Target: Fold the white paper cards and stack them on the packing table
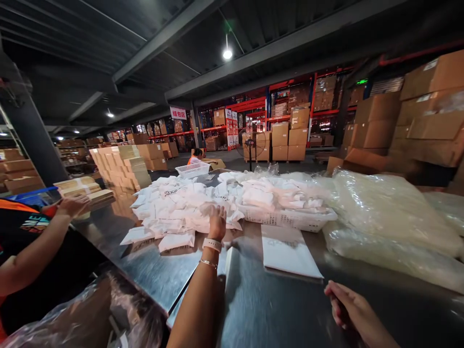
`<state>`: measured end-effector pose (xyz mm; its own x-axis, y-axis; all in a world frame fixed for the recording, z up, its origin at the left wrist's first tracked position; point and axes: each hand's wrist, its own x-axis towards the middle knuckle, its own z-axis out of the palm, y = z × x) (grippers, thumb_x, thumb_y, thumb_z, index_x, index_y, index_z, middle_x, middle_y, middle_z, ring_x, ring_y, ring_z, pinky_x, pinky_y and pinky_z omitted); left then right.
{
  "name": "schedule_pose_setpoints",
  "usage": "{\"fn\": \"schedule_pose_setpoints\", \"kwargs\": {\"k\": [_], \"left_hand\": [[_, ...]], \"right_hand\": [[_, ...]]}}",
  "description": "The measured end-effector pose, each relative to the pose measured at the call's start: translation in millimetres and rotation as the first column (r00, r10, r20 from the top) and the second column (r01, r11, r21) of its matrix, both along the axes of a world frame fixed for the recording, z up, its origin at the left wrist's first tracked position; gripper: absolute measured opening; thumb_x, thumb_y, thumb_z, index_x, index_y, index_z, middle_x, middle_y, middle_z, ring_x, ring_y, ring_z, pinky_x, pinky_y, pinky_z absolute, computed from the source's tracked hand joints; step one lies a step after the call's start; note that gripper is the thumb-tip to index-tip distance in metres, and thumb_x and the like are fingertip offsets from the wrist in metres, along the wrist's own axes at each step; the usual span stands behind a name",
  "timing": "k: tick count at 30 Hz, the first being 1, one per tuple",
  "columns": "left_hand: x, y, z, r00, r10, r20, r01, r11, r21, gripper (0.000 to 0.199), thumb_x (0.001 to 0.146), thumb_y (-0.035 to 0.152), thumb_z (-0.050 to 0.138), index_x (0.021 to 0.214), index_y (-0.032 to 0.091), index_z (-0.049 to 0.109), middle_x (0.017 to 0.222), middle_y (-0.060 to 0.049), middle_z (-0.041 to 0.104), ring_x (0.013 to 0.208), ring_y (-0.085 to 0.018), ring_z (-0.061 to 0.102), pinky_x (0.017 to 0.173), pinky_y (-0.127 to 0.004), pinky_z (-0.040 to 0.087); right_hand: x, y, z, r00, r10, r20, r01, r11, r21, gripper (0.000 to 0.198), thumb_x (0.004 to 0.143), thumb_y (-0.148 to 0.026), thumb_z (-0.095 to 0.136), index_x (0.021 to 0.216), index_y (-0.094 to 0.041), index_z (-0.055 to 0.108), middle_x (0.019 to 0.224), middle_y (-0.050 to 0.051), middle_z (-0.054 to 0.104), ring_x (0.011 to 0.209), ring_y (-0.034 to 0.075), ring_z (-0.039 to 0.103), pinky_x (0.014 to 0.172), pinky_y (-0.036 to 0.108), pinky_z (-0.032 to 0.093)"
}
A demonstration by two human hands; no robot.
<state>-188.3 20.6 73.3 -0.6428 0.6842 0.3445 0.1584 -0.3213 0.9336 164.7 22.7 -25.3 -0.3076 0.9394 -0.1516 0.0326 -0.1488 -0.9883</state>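
My right hand (350,304) is cut off by the frame at five o'clock; my left hand's (216,221) fingertips blur into the white packets (174,208).

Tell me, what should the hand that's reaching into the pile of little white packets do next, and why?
Probably close the fingers on one packet and draw it back. The left hand lies open on the heap of white packets, touching them but gripping none. The right hand rests empty on the metal table, near a flat white bag lying alone.
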Motion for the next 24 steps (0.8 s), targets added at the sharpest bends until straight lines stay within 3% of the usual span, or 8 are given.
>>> {"fn": "schedule_pose_setpoints", "kwargs": {"k": [4, 8, 11, 13, 15, 18, 21, 24], "left_hand": [[51.8, 13.7, -30.8, 0.928, -0.263, -0.265, 0.229, 0.961, -0.153, 0.034, 0.090, 0.026, 0.047, 0.121, 0.016, 0.056, 0.127, -0.016, 0.059, 0.116, -0.022, 0.058, 0.102, -0.039, 0.045], [110.2, 12.1, -55.8, 0.644, -0.565, -0.516, 0.393, 0.823, -0.410, 0.010, 0.073, 0.018, 0.067, 0.082, 0.020, 0.071, 0.096, -0.008, 0.071, 0.099, -0.026, 0.065, 0.099, -0.040, 0.046], [124.8, 7.0, -66.0, 0.467, -0.647, -0.602, 0.332, 0.760, -0.559, 0.011, 0.073, 0.013, 0.065, 0.064, 0.019, 0.066, 0.082, -0.008, 0.071, 0.089, -0.026, 0.066, 0.093, -0.039, 0.048], [125.4, 5.9, -69.2, 0.399, -0.654, -0.643, 0.255, 0.752, -0.608, 0.015, 0.077, 0.010, 0.057, 0.068, 0.018, 0.066, 0.082, -0.010, 0.070, 0.090, -0.026, 0.066, 0.091, -0.037, 0.047], [124.8, 6.1, -70.5, 0.348, -0.647, -0.678, 0.187, 0.757, -0.626, 0.021, 0.081, 0.007, 0.049, 0.080, 0.017, 0.068, 0.088, -0.012, 0.070, 0.093, -0.025, 0.065, 0.091, -0.036, 0.046], [125.6, 6.5, -70.6, 0.283, -0.640, -0.714, 0.127, 0.763, -0.634, 0.025, 0.087, 0.010, 0.042, 0.084, 0.015, 0.067, 0.088, -0.014, 0.070, 0.091, -0.025, 0.065, 0.086, -0.035, 0.046], [125.7, 7.2, -70.2, 0.225, -0.638, -0.736, 0.108, 0.768, -0.632, 0.029, 0.093, 0.019, 0.039, 0.079, 0.015, 0.065, 0.085, -0.013, 0.069, 0.088, -0.024, 0.065, 0.081, -0.032, 0.044], [124.1, 8.8, -69.8, 0.164, -0.649, -0.743, 0.110, 0.761, -0.640, 0.030, 0.093, 0.020, 0.040, 0.076, 0.016, 0.064, 0.083, -0.011, 0.068, 0.083, -0.022, 0.065, 0.076, -0.030, 0.043]], "right_hand": [[6.7, 4.3, 3.9, 1.000, -0.023, -0.002, 0.023, 0.999, 0.044, 0.062, 0.060, -0.079, 0.063, 0.072, -0.019, 0.056, 0.050, -0.003, 0.048, 0.044, 0.012, 0.045, 0.044, 0.024, 0.031], [16.0, 6.1, 14.9, 0.994, -0.108, -0.007, 0.109, 0.991, 0.073, 0.063, 0.057, -0.078, 0.065, 0.072, -0.018, 0.056, 0.050, -0.003, 0.048, 0.045, 0.012, 0.046, 0.044, 0.023, 0.033], [17.6, 5.0, 18.7, 0.992, -0.128, -0.010, 0.128, 0.982, 0.138, 0.064, 0.058, -0.080, 0.063, 0.072, -0.018, 0.055, 0.049, -0.003, 0.047, 0.045, 0.012, 0.045, 0.044, 0.024, 0.034], [15.4, 3.7, 20.2, 0.992, -0.120, 0.033, 0.111, 0.974, 0.199, 0.062, 0.063, -0.081, 0.055, 0.073, -0.019, 0.053, 0.049, -0.003, 0.046, 0.044, 0.013, 0.047, 0.044, 0.025, 0.036], [14.3, 3.6, 22.9, 0.971, -0.122, 0.207, 0.048, 0.943, 0.329, 0.060, 0.076, -0.077, 0.037, 0.076, -0.019, 0.053, 0.051, -0.001, 0.048, 0.046, 0.016, 0.051, 0.045, 0.027, 0.040], [28.8, 7.4, 31.3, 0.828, -0.228, 0.513, -0.082, 0.855, 0.512, 0.056, 0.087, -0.059, 0.020, 0.083, -0.018, 0.058, 0.063, 0.004, 0.059, 0.060, 0.020, 0.060, 0.057, 0.030, 0.048], [77.6, 8.4, 41.6, 0.631, -0.419, 0.653, -0.072, 0.806, 0.587, 0.037, 0.089, -0.043, 0.037, 0.086, -0.018, 0.064, 0.088, 0.009, 0.066, 0.087, 0.025, 0.063, 0.081, 0.036, 0.048], [155.2, -2.9, 47.7, 0.320, -0.592, 0.740, 0.013, 0.784, 0.621, 0.029, 0.088, -0.019, 0.040, 0.083, -0.008, 0.066, 0.097, 0.022, 0.064, 0.101, 0.037, 0.058, 0.090, 0.048, 0.041]]}}
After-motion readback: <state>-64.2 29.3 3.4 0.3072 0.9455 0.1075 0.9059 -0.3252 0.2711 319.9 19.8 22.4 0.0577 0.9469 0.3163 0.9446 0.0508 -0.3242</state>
